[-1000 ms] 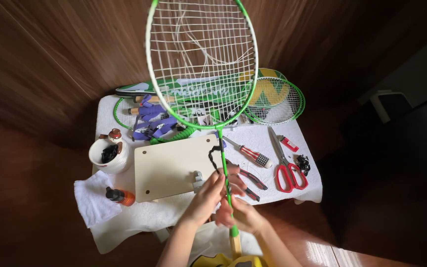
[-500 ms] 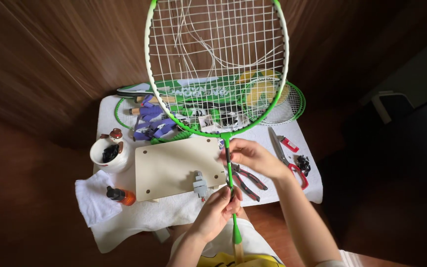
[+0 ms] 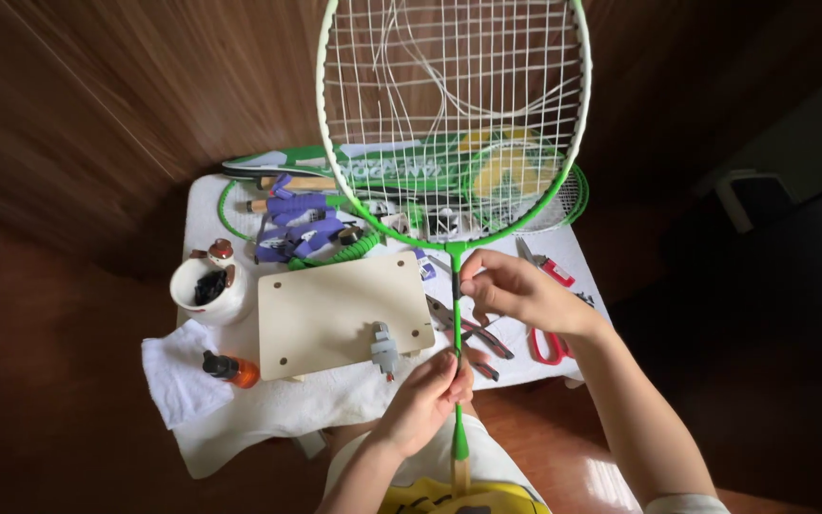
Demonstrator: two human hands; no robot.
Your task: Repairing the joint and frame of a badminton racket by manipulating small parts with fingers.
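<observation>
I hold a green badminton racket point(image 3: 452, 124) upright over a small white table point(image 3: 354, 390); some of its white strings hang loose and broken. My left hand point(image 3: 430, 395) grips the thin green shaft low down, just above the handle. My right hand point(image 3: 516, 290) pinches the shaft higher up, right below the racket head. Under the racket lies a pale wooden board point(image 3: 340, 309) with a small grey metal clamp point(image 3: 384, 347) at its near edge.
On the table lie pliers point(image 3: 473, 333), red-handled scissors point(image 3: 549, 343), a white cup point(image 3: 206, 290), an orange-capped bottle point(image 3: 230, 368) on a white cloth point(image 3: 178, 376), purple tools point(image 3: 302, 224) and another green racket point(image 3: 525, 195). Dark wooden floor surrounds the table.
The racket has risen and shifted right, nearer the camera. My right hand moved from the handle up the shaft to just below the head; my left hand stays low on the shaft.
</observation>
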